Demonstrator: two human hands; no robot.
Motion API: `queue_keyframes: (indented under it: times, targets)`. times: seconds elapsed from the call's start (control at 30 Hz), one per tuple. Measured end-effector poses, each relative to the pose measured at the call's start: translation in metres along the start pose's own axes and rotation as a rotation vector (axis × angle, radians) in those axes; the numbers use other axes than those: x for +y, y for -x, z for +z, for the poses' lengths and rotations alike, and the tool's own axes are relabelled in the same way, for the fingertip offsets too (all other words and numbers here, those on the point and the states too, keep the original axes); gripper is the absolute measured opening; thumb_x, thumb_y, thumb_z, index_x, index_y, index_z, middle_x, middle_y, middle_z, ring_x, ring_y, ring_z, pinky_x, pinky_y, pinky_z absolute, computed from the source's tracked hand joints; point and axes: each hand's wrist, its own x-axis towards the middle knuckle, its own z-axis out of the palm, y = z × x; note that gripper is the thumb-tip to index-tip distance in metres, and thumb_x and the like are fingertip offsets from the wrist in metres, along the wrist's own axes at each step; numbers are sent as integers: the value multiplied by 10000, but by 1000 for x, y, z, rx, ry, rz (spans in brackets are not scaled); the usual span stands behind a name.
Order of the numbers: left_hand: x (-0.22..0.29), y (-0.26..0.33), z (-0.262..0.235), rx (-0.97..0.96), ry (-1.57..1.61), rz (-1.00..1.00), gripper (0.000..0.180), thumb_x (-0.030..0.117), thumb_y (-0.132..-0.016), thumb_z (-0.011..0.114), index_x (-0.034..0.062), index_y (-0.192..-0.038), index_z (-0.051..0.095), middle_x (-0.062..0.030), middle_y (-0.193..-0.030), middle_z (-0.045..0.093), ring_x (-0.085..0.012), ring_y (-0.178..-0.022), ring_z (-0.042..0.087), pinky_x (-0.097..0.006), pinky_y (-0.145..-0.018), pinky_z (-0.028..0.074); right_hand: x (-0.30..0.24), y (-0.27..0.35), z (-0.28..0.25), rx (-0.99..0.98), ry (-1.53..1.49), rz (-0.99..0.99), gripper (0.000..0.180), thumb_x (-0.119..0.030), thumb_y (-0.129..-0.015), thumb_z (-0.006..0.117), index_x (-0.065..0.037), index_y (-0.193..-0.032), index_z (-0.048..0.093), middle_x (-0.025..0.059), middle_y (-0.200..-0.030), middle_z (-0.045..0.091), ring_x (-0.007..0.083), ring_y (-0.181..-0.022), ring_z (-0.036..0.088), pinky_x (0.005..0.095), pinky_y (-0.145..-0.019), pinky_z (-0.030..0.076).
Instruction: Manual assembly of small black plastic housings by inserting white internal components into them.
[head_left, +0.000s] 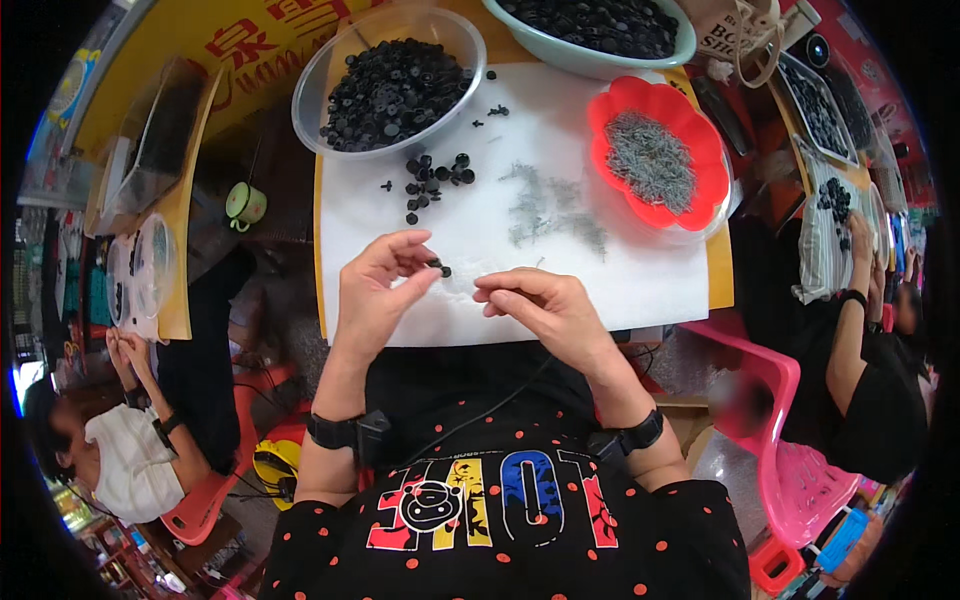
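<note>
The left hand (375, 290) is raised over the white paper sheet (560, 150) that covers the tabletop, its fingers (405, 248) curled with thumb and forefinger pinched on a small black plastic button-like part (441, 268), which sticks out just past the fingertips toward the right. The right hand (545, 305) rests close beside it, fingers (500, 290) drawn together and pointing at the left hand; whether they grip anything I cannot tell. The two hands are near but not touching.

Farther up the sheet lies a loose cluster of the same black parts (432, 178), well apart from the hands. Behind it stands a clear round plastic bowl (310, 95) heaped with black parts, and next to that a pale green bowl (600, 62), also filled. A red flower-shaped plastic dish (700, 130) holds thin grey metal pins, and a scatter of grey pins (550, 210) lies on the paper between dish and hands.
</note>
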Motion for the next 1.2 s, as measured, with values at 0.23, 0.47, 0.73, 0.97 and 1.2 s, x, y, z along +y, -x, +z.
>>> queue_keyframes:
  times: [0.23,0.47,0.73,0.97,1.2]
  targets:
    - [25,11,40,-122,27,95,456,-74,-767,690,-16,-1196,548,-126,-967,691,-164,-901,650,-272,-796,504,15,3,-2,128,-446,34,224,-110,-915,599,29,-1087,635,69,-883,675,116,-799,625,250,-749,506]
    - [36,15,65,-131,-204,317,472,-57,-747,706,36,-1194,587,-96,-1009,695,-174,-934,666,-268,-815,510,21,18,-22,173,-608,56,225,-46,-866,640,18,-1081,624,75,-929,664,109,-778,607,240,-728,501]
    - [27,-11,66,-143,-428,217,150,-38,-779,671,-3,-923,692,-71,-825,654,-126,-730,601,-246,-649,473,19,27,-93,388,-942,-288,272,-66,-916,559,48,-1162,585,89,-976,633,130,-805,603,281,-795,512]
    - [13,-14,101,-163,-580,255,95,56,-788,685,4,-868,681,-107,-789,640,-188,-668,610,-281,-617,474,30,24,-85,388,-949,-275,222,-60,-905,591,16,-1114,605,99,-982,644,135,-822,616,280,-781,524]
    - [22,-41,81,-84,-653,262,111,32,-771,676,-5,-876,678,-107,-801,629,-188,-677,602,-289,-636,475,30,24,-87,404,-904,-291,212,-65,-900,603,2,-1101,616,94,-978,652,124,-808,603,258,-765,499]
